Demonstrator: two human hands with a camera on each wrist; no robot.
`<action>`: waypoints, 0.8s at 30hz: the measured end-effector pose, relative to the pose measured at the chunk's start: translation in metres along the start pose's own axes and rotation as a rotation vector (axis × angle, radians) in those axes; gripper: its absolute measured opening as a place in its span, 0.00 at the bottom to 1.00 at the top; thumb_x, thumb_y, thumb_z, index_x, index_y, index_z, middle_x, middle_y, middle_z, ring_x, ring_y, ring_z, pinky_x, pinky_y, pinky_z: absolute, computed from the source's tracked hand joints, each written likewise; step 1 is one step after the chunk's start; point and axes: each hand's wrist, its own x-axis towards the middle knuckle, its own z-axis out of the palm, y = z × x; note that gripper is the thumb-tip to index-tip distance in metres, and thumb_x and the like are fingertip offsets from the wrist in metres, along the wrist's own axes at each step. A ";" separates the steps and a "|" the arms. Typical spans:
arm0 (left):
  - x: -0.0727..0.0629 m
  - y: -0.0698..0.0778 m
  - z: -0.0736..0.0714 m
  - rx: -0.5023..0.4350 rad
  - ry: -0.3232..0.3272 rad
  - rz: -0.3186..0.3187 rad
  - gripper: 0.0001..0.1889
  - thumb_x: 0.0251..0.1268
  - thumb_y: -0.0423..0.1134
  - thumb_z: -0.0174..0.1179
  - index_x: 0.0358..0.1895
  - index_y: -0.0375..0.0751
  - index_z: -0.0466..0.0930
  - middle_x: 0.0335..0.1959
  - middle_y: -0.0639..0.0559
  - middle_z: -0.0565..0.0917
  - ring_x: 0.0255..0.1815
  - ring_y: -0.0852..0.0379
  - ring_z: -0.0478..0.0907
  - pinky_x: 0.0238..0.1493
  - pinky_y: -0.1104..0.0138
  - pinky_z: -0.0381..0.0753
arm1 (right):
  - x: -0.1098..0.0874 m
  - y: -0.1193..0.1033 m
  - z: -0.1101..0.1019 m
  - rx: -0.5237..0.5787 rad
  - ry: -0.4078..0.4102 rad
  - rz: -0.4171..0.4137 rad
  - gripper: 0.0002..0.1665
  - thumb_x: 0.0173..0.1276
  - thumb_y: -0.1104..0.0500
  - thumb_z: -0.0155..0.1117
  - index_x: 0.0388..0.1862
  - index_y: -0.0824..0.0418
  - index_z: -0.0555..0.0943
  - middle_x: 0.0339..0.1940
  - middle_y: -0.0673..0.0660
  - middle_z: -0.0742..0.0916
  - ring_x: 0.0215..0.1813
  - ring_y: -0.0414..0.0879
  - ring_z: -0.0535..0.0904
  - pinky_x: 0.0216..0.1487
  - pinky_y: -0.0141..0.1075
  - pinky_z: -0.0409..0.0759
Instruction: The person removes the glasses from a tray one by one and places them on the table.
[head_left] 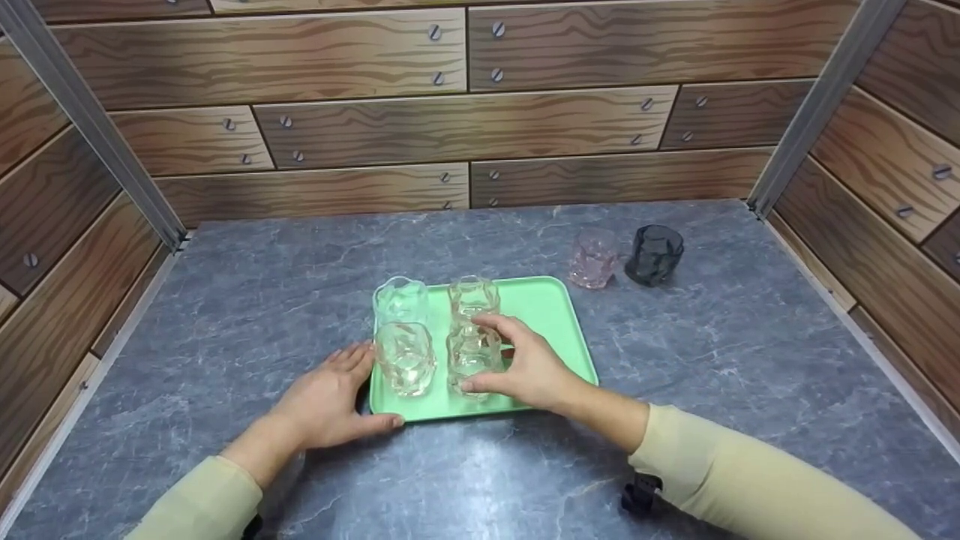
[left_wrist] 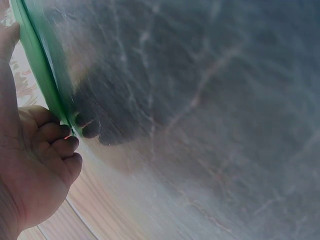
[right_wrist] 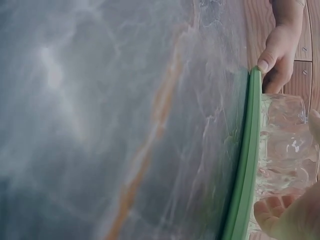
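Green tray (head_left: pixel 547 315) lies on marbled tabletop (head_left: pixel 735 360) before wood-patterned walls (head_left: pixel 375 127).

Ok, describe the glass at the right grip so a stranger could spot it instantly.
On the grey marbled table, find the green tray. Four glasses form a two-by-two block on it; take the nearer glass in the right-hand column. It alone sits inside the curve of the right grip.

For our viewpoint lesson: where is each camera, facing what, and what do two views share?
Head: worn there, facing forward and down at tray; left hand, right hand, sleeves visible.
Left wrist: worn there, facing tabletop, tray edge; left hand visible.
Right wrist: worn there, facing tabletop, tray, glasses; both hands visible.
Head and right wrist share both hands.
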 end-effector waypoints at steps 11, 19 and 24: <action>-0.001 -0.001 0.001 0.003 0.010 0.006 0.63 0.62 0.80 0.58 0.81 0.26 0.60 0.80 0.30 0.63 0.81 0.32 0.60 0.81 0.42 0.61 | 0.004 -0.005 0.006 0.008 0.013 0.036 0.54 0.52 0.46 0.90 0.77 0.51 0.74 0.70 0.55 0.81 0.63 0.51 0.79 0.64 0.50 0.81; -0.001 -0.001 0.000 -0.005 0.018 0.004 0.63 0.62 0.80 0.59 0.81 0.26 0.60 0.80 0.29 0.64 0.81 0.33 0.61 0.81 0.43 0.61 | 0.003 -0.006 0.004 0.063 0.007 0.038 0.54 0.52 0.50 0.90 0.77 0.54 0.74 0.69 0.55 0.82 0.62 0.54 0.81 0.64 0.50 0.82; -0.001 -0.001 0.000 -0.005 0.018 0.009 0.63 0.62 0.79 0.59 0.81 0.25 0.60 0.80 0.29 0.64 0.81 0.32 0.61 0.81 0.42 0.61 | 0.002 -0.007 -0.001 0.081 -0.030 0.030 0.53 0.54 0.49 0.89 0.77 0.54 0.74 0.67 0.55 0.83 0.62 0.54 0.81 0.64 0.51 0.82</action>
